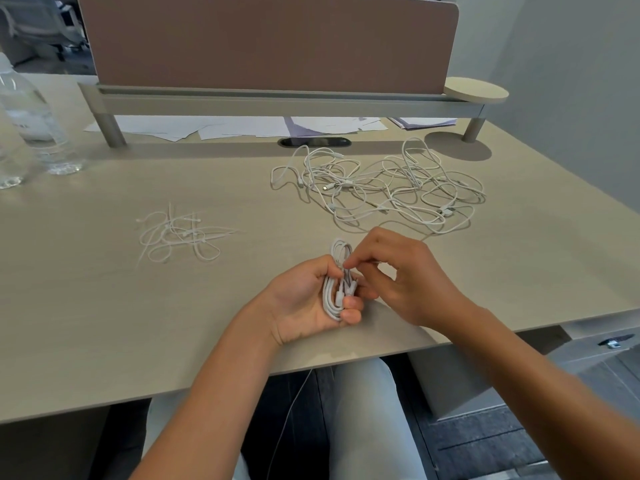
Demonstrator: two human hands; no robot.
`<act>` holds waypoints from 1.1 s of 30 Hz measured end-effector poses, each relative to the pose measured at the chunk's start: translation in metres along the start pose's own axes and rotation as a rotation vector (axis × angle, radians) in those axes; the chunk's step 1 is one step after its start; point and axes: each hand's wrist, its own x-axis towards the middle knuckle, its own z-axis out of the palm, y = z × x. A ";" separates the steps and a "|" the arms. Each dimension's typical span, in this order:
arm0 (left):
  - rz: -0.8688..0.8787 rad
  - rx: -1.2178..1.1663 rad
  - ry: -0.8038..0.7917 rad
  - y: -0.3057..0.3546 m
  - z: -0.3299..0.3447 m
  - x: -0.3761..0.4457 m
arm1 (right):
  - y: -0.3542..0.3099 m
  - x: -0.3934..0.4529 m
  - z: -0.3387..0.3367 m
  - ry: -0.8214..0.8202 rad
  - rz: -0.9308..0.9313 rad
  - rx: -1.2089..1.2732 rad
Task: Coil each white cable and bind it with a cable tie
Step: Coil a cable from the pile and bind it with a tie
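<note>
At far left I see two clear plastic bottles [38, 123], ribbed and glossy, standing on the pale matte wood-grain desk [104, 306]. Next along lies a loose heap of thin white cable ties [176, 235]. Behind, a grey rail on round legs carries a dull brownish divider panel [270, 39], with white papers [242, 128] under it. Near the desk's front edge my left hand [304, 303] grips a coiled white cable [337, 282], smooth and folded into a long narrow bundle. My right hand [398, 275] pinches something at the bundle's upper part; I cannot tell what. Further right sprawls a tangle of white cables [388, 185].
</note>
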 end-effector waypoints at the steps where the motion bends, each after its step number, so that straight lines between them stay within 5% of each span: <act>1: 0.006 -0.004 0.016 0.000 0.001 0.000 | 0.000 -0.001 0.001 -0.003 0.000 -0.015; 27: 0.178 0.201 0.287 -0.006 0.015 0.000 | -0.017 0.010 0.002 -0.139 0.162 -0.197; 33: 0.354 0.574 0.698 -0.005 0.017 -0.012 | -0.015 0.016 -0.005 -0.132 0.507 -0.006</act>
